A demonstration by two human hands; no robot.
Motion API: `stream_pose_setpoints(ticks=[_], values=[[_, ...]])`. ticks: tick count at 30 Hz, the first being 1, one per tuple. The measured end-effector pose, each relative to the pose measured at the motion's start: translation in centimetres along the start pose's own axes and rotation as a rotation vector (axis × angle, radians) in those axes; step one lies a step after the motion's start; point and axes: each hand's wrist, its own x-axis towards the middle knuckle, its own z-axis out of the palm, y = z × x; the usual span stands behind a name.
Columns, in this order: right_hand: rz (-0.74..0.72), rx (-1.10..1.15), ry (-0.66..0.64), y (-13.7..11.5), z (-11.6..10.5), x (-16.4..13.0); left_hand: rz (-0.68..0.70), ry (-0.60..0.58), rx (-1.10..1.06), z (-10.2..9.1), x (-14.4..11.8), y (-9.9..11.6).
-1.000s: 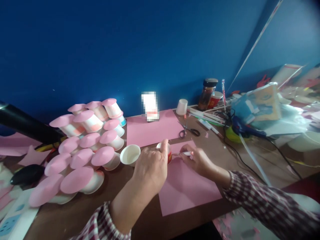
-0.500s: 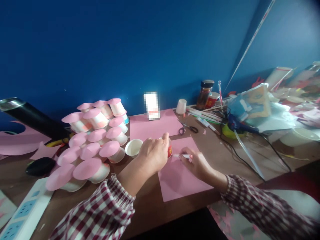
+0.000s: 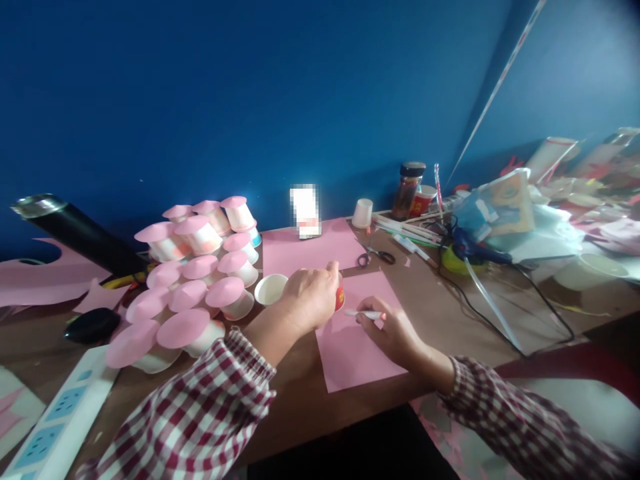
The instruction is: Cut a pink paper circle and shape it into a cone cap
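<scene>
Deep blue walls close in behind a brown table (image 3: 450, 313) crowded with craft supplies. Near its front edge lies a pink sheet of paper (image 3: 350, 347), and on the sheet's far left corner stands a small cup (image 3: 339, 298) with a red band, mostly hidden by the left hand (image 3: 310, 297). That hand is clamped over the cup from above, fingers wrapped around its side. The right hand (image 3: 390, 330) rests on the pink sheet just beside the cup, its fingers pinched together on a white pen (image 3: 365, 313) whose tip points at the cup's base. Both arms wear red-and-white checked sleeves.

Just left of the held cup sits an open white cup (image 3: 270, 289), upright. Farther left is a pile of cups capped with pink paper discs (image 3: 190, 287), lying on their sides and stacked against each other. Behind the hands a second pink sheet (image 3: 310, 250) lies flat, with scissors (image 3: 380, 255) just to its right. A white upturned cup (image 3: 363, 213) and a dark-lidded jar (image 3: 407, 190) stand near the wall. A black cable (image 3: 500, 293) trails across the table's right side, and a white power strip (image 3: 60, 413) lies at the lower left.
</scene>
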Motion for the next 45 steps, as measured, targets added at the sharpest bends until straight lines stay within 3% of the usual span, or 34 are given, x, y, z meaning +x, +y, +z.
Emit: stream_pose_setpoints(ticks=[5,6,8,12,16,19,22,25,28,31,33,37,39,45], values=[[-0.149,-0.009,-0.067,-2.0,0.2,-1.4,0.049,-0.145,-0.04,-1.4,0.8,-0.8],[-0.199,-0.047,-0.097,-2.5,0.4,-1.6,0.07,-0.237,-0.055,-1.5,1.1,-0.9],[-0.302,-0.176,-0.15,-3.4,0.8,-1.7,0.091,-0.295,-0.073,-1.7,1.8,-1.1],[-0.416,-0.443,-0.244,-5.1,2.4,-1.2,0.083,-0.381,-0.08,-1.8,2.5,-1.3],[-0.481,-0.462,-0.275,-6.4,3.3,-1.0,0.093,-0.391,-0.098,-2.5,2.2,-1.0],[-0.417,-0.25,-0.167,-7.1,1.7,-1.2,0.117,-0.432,-0.105,-2.8,2.0,-0.9],[-0.363,-0.085,-0.028,-7.6,-2.1,-1.4,0.157,-0.429,-0.121,-2.6,2.1,-1.1],[-0.28,-0.039,0.108,-8.1,-5.8,-1.2,0.192,-0.395,-0.14,-2.4,2.4,-1.5],[-0.345,-0.169,0.063,-8.4,-6.6,-1.2,0.218,-0.398,-0.156,-2.7,2.6,-1.9],[-0.608,-0.43,-0.155,-8.6,-3.9,-1.6,0.262,-0.42,-0.154,-3.4,2.9,-2.0],[-0.69,-0.572,-0.247,-8.6,-1.1,-1.7,0.257,-0.424,-0.154,-3.9,2.9,-1.9],[-0.625,-0.702,-0.235,-8.0,4.2,-0.7,0.244,-0.447,-0.12,-4.3,2.7,-1.5],[-0.582,-0.724,-0.144,-7.4,6.0,0.3,0.263,-0.454,-0.102,-4.3,2.5,-1.5],[-0.527,-0.733,-0.022,-6.5,7.9,2.5,0.224,-0.46,-0.115,-3.5,2.9,-1.8]])
